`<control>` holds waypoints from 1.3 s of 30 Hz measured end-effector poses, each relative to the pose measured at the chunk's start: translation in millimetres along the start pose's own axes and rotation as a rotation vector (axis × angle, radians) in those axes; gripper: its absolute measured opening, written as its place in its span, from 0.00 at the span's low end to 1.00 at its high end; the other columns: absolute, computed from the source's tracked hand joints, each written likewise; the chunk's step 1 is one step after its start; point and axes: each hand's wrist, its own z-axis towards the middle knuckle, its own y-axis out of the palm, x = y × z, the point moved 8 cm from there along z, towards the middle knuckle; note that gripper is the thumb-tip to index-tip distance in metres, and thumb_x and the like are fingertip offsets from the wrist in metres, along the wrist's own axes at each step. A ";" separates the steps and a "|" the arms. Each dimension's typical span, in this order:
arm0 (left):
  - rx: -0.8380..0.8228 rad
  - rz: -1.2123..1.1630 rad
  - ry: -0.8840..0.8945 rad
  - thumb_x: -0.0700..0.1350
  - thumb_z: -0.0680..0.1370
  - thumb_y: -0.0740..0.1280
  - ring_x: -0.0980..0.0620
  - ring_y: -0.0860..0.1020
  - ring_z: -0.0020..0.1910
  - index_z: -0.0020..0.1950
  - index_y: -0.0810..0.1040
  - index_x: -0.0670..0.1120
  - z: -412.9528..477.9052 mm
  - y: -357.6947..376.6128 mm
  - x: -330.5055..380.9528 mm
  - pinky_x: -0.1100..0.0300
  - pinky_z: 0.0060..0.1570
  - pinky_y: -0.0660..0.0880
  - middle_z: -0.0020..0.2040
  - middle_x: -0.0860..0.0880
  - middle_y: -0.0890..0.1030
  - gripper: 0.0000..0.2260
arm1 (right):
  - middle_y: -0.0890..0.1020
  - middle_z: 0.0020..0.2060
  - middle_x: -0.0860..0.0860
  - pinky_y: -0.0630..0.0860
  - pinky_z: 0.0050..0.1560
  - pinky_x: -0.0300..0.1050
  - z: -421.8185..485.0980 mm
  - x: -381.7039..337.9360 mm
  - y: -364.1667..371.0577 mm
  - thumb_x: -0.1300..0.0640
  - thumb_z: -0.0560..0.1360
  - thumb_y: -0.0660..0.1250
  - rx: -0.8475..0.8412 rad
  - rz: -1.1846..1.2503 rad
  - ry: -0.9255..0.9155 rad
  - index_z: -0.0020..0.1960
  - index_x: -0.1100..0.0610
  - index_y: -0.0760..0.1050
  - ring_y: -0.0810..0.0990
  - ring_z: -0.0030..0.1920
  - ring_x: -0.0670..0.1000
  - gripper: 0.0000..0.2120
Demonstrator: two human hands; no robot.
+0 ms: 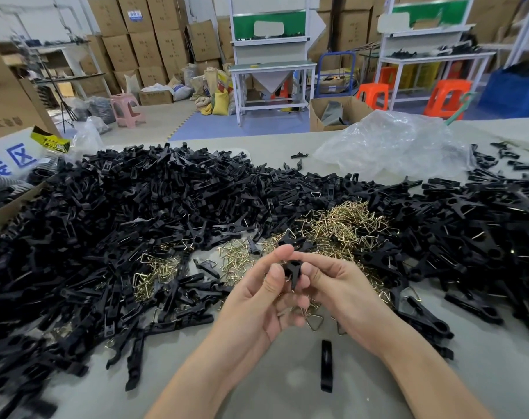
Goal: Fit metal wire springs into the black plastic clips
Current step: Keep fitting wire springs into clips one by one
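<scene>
A heap of black clips (106, 222) covered the left of the table (257, 394). At centre, the left hand (257, 300) pinched one black clip (292, 272) between thumb and forefinger. The right hand (344, 291) gripped its other side, fingers curled. Whether it already held wire was unclear. Brass wire springs (344, 225) lay just behind the hands.

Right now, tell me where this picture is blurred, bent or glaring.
Head view: wide-angle lens bows the far table edge; the clip heap blurs toward the left corner; the held clip is sharp; the plastic bag glints softly; light is even.
</scene>
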 end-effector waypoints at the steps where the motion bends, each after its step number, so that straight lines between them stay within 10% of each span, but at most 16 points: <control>1: -0.017 -0.044 -0.016 0.48 0.78 0.67 0.49 0.82 0.40 0.66 0.80 0.48 -0.7 0.5 -1.4 0.57 0.38 0.80 0.50 0.40 0.83 0.16 | 0.87 0.46 0.53 0.81 0.52 0.44 0.5 0.4 -1.4 0.45 0.71 0.73 0.009 0.001 0.001 0.61 0.49 0.84 0.86 0.49 0.53 0.19; 10: -0.036 -0.311 -0.072 0.46 0.79 0.66 0.54 0.73 0.32 0.58 0.84 0.42 0.4 -2.2 -5.1 0.59 0.36 0.78 0.40 0.43 0.77 0.12 | 0.87 0.47 0.57 0.80 0.57 0.49 2.6 4.1 -1.8 0.48 0.68 0.77 -0.004 0.029 0.022 0.58 0.55 0.85 0.83 0.49 0.56 0.21; 31: 0.126 0.026 0.034 0.58 0.74 0.69 0.54 0.74 0.26 0.52 0.86 0.50 12.5 -27.2 2.6 0.58 0.33 0.78 0.34 0.46 0.78 0.15 | 0.88 0.48 0.49 0.79 0.53 0.37 -2.3 -8.0 1.3 0.50 0.73 0.73 0.012 -0.097 -0.013 0.55 0.46 0.86 0.85 0.49 0.45 0.12; 35: 0.239 0.206 0.117 0.61 0.74 0.69 0.53 0.73 0.26 0.41 0.85 0.49 5.0 -45.5 13.4 0.61 0.30 0.75 0.33 0.48 0.78 0.16 | 0.87 0.47 0.54 0.80 0.50 0.37 -6.8 -17.1 -18.9 0.54 0.73 0.74 0.140 0.073 -0.052 0.56 0.52 0.86 0.85 0.45 0.48 0.12; 39: 0.250 0.310 0.135 0.54 0.77 0.65 0.53 0.74 0.29 0.50 0.86 0.48 -1.9 -48.6 15.3 0.61 0.32 0.75 0.36 0.46 0.79 0.14 | 0.86 0.48 0.58 0.83 0.45 0.39 -9.3 -50.7 -63.4 0.60 0.72 0.72 0.370 0.456 -0.141 0.55 0.62 0.84 0.85 0.43 0.49 0.12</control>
